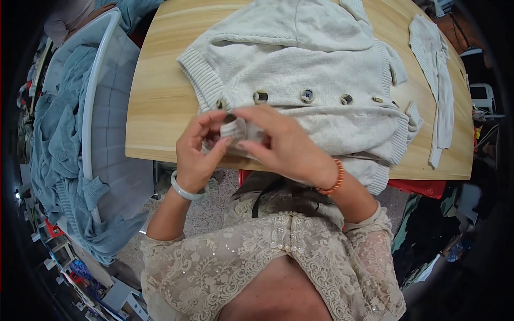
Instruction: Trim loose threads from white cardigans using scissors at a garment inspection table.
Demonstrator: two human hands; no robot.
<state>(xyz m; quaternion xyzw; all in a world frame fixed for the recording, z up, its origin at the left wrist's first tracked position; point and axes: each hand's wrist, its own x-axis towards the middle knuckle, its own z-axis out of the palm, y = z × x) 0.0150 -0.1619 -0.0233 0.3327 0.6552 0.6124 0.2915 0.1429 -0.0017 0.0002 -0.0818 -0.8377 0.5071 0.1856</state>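
Observation:
A cream knitted cardigan (326, 67) lies spread on the wooden table, its ribbed hem to the left and a row of dark round buttons, one of them a button (307, 96) near the middle, running across it. At the near left corner, my left hand (194, 147) pinches a folded bit of the ribbed edge between thumb and fingers. Closed on the same bit from the other side is my right hand (289, 140), slightly blurred, its index finger by a dark button (229, 118). The cloth between the two hands is partly hidden.
Left of the wooden table (152, 117) stands a white plastic bin (115, 101) heaped with grey-blue knitwear (61, 144), some hanging over its side. Another cream knitted piece (436, 80) lies at the table's right. A person's arm (80, 18) shows at the far left.

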